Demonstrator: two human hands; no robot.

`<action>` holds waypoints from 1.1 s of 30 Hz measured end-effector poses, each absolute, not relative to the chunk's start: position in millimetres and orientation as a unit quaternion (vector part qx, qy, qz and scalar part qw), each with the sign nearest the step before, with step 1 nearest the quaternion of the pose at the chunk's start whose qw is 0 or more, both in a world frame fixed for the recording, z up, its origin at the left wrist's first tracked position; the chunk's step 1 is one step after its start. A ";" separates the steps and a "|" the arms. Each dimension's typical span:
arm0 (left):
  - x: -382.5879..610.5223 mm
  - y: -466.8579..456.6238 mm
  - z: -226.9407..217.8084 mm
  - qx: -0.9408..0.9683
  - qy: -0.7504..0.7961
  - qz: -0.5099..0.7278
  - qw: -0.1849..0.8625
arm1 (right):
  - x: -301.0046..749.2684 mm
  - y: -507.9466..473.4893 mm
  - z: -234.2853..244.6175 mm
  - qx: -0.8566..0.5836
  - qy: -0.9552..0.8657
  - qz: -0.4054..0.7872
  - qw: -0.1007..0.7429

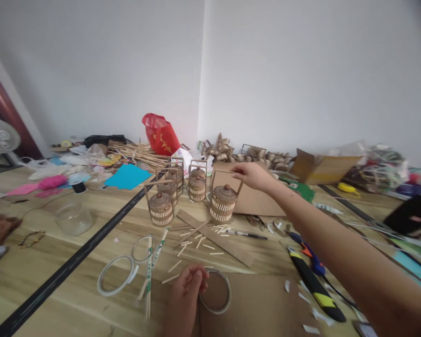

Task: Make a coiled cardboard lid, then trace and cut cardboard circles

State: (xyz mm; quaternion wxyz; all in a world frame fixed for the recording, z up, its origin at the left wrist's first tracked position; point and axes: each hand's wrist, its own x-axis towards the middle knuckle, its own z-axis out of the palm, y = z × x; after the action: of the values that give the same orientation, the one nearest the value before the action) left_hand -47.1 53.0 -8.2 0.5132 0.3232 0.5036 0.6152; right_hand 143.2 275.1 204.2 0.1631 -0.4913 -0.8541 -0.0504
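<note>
My right hand (pixel 243 174) reaches across the table and pinches the top of the handle of a small lidded basket (pixel 223 202), which has pale slats around its side. More such baskets stand to its left: one at the front (pixel 161 208), one behind near the middle (pixel 197 185), others partly hidden. My left hand (pixel 188 292) is low in front, its fingers curled together; whatever they may hold is hidden. Right beside those fingers a roll of tape (pixel 228 299) lies on a cardboard sheet (pixel 256 299). Small pale sticks (pixel 185 244) and crossed brown strips (pixel 224 243) lie between my hands.
Two more tape rolls (pixel 115 276) and paper-wrapped chopsticks (pixel 149 276) lie at front left. A utility knife (pixel 315 285) and a blue glue gun (pixel 312 257) sit beneath my right forearm. Another person's hand (pixel 0 227) rests at far left, near a clear bowl (pixel 73 219).
</note>
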 end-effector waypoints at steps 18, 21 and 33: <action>-42.8 48.6 -14.5 0.340 0.522 0.580 0.525 | 279.2 185.8 166.2 -0.583 -0.802 0.046 0.117; -44.0 49.2 -15.3 0.352 0.521 0.573 0.526 | 282.5 184.5 162.1 -0.579 -0.805 0.063 0.113; -46.8 48.3 14.1 0.472 0.540 0.514 0.470 | 287.0 188.0 171.7 -0.542 -0.836 0.085 0.023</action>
State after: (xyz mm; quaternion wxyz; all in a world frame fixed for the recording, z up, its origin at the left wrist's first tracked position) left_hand -46.8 48.3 14.1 0.4701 0.4722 0.5399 0.5144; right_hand 287.0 188.0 171.7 0.0234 -0.5420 -0.8358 0.0847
